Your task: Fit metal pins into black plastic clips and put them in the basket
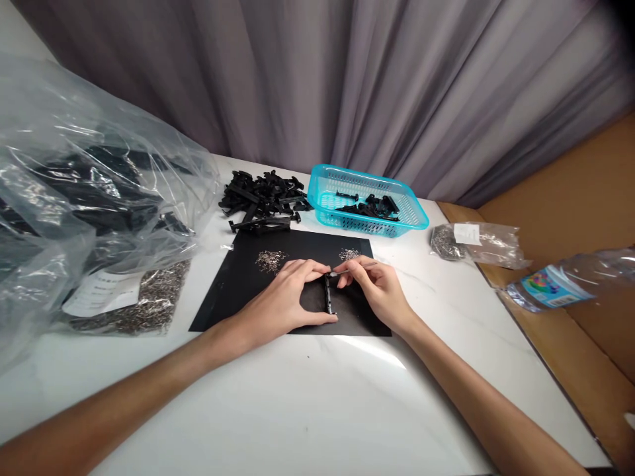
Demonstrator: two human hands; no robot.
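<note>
Two grips: left hand (pixel 282 294), black part (pixel 328 297); right hand (pixel 381 289), slim tool (pixel 340 272); both near mat (pixel 357 325) edge.

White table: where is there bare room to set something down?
Mostly bare: the white table's front, between the left forearm and the right forearm; also from the right forearm to the small bag. Crowded: left, with the large plastic bag; behind the black mat, with black parts and the blue basket.

Plastic part (pixel 328 296), glossy tabletop (pixel 307 396)
</note>
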